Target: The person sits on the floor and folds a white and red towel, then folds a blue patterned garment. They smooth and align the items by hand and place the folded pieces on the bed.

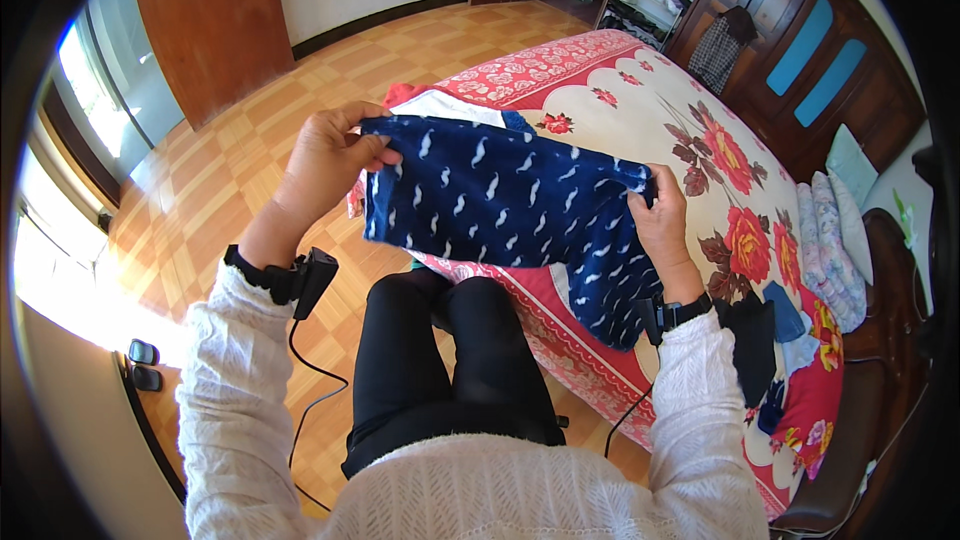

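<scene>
A navy fleece garment (487, 195) with a white moustache print is stretched between my two hands, above the near side of the bed. My left hand (337, 154) pinches its upper left corner between thumb and fingers. At the other end, my right hand (660, 214) grips the upper right corner. Below my right hand a part of the cloth hangs down towards the bed's edge. Behind the garment lie a white cloth (457, 106) and a red cloth (409, 92), both partly hidden by it.
A floral bedspread (645, 105) covers the bed. Small dark and blue clothes (750, 345) lie by a red floral pillow (802, 420). Folded bedding (832, 247) sits near the headboard. A wooden door (214, 22) and bright window stand left. Cables run from both wrist straps.
</scene>
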The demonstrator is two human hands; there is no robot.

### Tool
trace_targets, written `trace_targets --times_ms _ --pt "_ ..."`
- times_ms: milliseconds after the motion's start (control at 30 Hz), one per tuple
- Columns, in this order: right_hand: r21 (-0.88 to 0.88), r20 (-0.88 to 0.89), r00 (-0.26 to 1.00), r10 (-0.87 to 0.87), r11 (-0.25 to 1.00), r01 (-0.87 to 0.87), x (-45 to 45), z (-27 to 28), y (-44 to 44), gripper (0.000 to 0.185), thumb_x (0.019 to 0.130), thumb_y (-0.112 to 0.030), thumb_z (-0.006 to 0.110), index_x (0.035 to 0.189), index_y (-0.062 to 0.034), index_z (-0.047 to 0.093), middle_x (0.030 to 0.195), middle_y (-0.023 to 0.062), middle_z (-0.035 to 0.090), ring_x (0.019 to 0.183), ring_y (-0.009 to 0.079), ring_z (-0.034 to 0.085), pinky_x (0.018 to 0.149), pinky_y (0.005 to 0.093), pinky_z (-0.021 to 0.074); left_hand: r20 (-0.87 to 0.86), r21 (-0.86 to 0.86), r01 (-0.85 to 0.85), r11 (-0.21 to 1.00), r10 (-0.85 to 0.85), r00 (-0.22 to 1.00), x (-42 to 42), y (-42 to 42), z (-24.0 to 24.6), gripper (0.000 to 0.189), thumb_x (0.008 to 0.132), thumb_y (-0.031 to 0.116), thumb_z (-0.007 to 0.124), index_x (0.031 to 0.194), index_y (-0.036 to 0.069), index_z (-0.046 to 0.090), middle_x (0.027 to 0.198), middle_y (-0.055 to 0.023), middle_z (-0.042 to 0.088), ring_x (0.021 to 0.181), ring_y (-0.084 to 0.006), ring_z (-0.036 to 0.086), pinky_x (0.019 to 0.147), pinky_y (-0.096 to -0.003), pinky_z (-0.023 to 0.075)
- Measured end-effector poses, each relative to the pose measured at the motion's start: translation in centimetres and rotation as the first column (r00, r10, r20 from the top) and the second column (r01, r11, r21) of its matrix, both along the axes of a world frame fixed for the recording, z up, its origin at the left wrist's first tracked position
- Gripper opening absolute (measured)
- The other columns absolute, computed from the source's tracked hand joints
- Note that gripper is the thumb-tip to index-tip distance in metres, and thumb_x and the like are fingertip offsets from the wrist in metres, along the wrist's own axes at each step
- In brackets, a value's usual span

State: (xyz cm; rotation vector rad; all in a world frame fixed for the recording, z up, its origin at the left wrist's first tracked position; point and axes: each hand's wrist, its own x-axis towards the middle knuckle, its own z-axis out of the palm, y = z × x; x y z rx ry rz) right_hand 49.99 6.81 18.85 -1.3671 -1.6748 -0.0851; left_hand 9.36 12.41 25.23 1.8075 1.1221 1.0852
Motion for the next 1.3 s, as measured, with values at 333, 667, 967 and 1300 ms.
trace_targets --times_ms 333,667,967,1300 --pt "-0.160 0.444 0.757 0.479 0.874 -0.459 -12.5 -7.3 -9.6 0.012 0.080 -0.010 0.061 0.092 -0.0097 0.059 0.082 0.0045 0.050 0.079 0.0212 0.056 0.072 0.0320 0.0487 -0.353 0.120 -0.077 0.990 0.116 0.929 -17.4 -9.5 -16.2 0.033 0.078 -0.021 0.048 0.098 -0.002 0.064 0.101 -0.0126 0.070 0.096 -0.0223 0.069 0.083 -0.0300 0.0542" --pt "-0.527 -0.107 0.639 0.761 0.502 -0.686 -16.0 -15.5 -11.6 0.016 0.086 -0.017 0.069 0.098 -0.0067 0.067 0.095 0.0083 0.064 0.094 0.0269 0.063 0.085 0.0373 0.0506 -0.841 -0.128 0.019 0.992 -0.119 0.527 -14.3 -17.4 -22.3 0.031 0.075 -0.011 0.056 0.099 0.005 0.067 0.102 -0.0171 0.065 0.100 -0.0371 0.063 0.088 -0.0432 0.0508" --pt "-0.398 0.039 0.937 -0.348 0.855 0.334 1.3 -18.9 -6.6 0.038 0.092 -0.011 0.070 0.124 0.0029 0.059 0.106 0.0144 0.066 0.096 0.0226 0.065 0.084 0.0317 0.0528 -0.501 -0.079 0.583 0.809 -0.538 0.678 1.1 -15.6 -17.2 0.046 0.079 0.019 0.077 0.120 0.007 0.059 0.110 -0.0142 0.058 0.102 -0.0322 0.060 0.089 -0.0381 0.0518" --pt "-0.639 -0.423 0.884 -0.197 0.757 -0.137 4.0 -15.7 -3.6 0.015 0.096 -0.015 0.067 0.101 -0.0020 0.061 0.087 -0.0031 0.059 0.078 0.0057 0.051 0.070 0.0219 0.0431 -0.591 -0.306 0.529 0.792 -0.594 0.546 3.0 -15.0 -18.0 0.033 0.088 0.021 0.069 0.117 0.006 0.061 0.098 -0.0153 0.064 0.095 -0.0340 0.066 0.082 -0.0414 0.0550"
